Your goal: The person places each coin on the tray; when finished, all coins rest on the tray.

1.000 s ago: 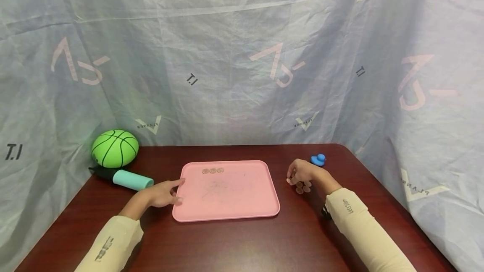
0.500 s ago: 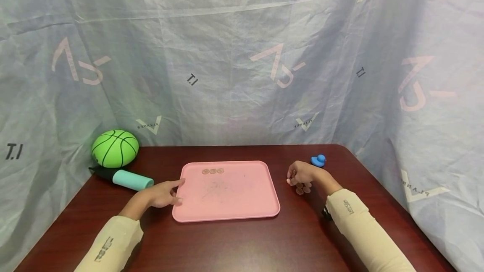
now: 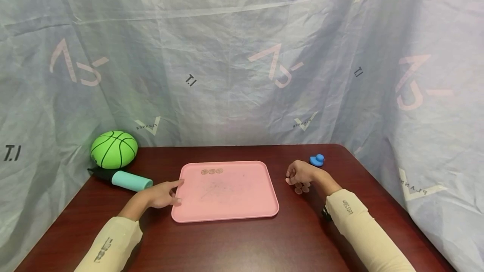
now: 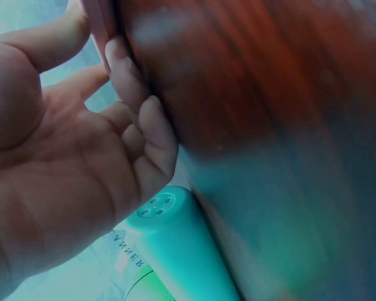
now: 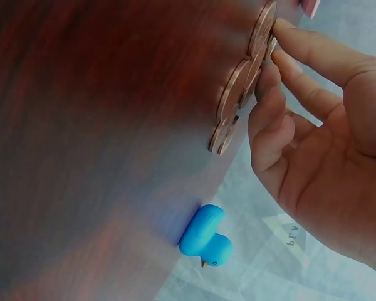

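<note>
A pink tray lies on the table with three coins in a row near its far left corner. My left hand holds the tray's left rim. Its thumb and index finger rest over the edge, and the other fingers bend against the outer side, as the left wrist view shows. Right of the tray, my right hand pinches a coin between thumb and index finger. It is at the edge of a small group of copper-coloured coins on the table, partly hidden by the hand in the head view.
A blue toy duck sits beyond the right hand. At the left are a green ball and a turquoise cylinder with a black end, close to the left hand. A printed grey cloth hangs behind the table.
Both hands keep nearly the same place and pose. The head view has shifted very slightly; the tray and its row of coins stay where they were.
</note>
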Demonstrator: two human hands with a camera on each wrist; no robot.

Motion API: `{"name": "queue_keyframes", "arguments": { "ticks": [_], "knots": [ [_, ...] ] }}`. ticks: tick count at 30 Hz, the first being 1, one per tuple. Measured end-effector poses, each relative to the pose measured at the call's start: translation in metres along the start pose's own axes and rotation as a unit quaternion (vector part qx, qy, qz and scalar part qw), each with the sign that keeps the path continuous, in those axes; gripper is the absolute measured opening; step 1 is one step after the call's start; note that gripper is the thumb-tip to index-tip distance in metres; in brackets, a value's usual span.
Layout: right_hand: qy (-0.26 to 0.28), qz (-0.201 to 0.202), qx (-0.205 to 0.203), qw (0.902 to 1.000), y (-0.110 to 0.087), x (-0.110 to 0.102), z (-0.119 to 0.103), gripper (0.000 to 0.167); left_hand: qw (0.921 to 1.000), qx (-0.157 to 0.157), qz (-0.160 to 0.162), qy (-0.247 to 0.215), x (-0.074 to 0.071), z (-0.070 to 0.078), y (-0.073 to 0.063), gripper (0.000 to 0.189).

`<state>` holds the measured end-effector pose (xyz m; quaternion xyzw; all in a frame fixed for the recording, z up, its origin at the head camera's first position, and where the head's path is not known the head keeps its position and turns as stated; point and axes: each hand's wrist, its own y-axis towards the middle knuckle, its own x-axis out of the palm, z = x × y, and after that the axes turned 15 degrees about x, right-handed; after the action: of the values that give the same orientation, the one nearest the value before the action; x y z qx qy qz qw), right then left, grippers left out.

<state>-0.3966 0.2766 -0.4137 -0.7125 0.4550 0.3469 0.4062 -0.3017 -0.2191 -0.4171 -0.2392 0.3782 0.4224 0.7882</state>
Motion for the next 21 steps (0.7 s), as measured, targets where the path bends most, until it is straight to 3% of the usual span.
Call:
{"name": "queue_keyframes", "arguments": {
  "ticks": [10, 21],
  "knots": [
    [-0.017, -0.004, 0.019, 0.9997, 0.0013, 0.0002, -0.0029, 0.015, 1.0000, -0.003, 0.002, 0.002, -0.0013, 0.0005, -0.0009, 0.080],
    [-0.008, 0.006, -0.003, 1.0000, 0.0020, 0.0008, -0.0011, 0.019, 1.0000, -0.002, 0.000, 0.002, 0.0000, 0.0000, 0.0000, 0.080]
  ]
}}
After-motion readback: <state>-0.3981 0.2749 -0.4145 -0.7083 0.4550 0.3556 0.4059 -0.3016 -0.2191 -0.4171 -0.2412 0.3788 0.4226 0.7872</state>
